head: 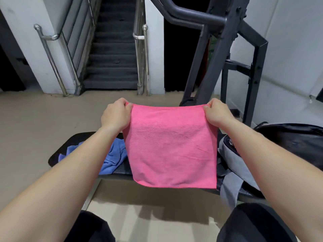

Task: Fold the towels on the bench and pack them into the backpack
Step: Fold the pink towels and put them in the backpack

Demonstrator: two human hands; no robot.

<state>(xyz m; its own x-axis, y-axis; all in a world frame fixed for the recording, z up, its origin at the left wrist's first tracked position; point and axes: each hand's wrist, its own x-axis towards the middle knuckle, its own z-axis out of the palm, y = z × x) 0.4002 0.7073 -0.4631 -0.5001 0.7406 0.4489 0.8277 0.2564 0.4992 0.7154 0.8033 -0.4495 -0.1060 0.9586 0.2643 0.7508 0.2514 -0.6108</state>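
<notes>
A pink towel [172,145] hangs flat and spread out in the air above the black bench [122,170]. My left hand [116,115] pinches its top left corner and my right hand [215,113] pinches its top right corner. A crumpled blue towel [113,158] lies on the bench to the left, partly hidden behind my left forearm and the pink towel. The grey and black backpack [234,158] sits at the right end of the bench, its lower part behind my right forearm.
A dark metal gym frame [225,55] rises behind the bench on the right. Stairs with steel handrails [141,60] lie straight ahead across the beige floor. My knees in dark trousers [253,224] are at the bottom edge.
</notes>
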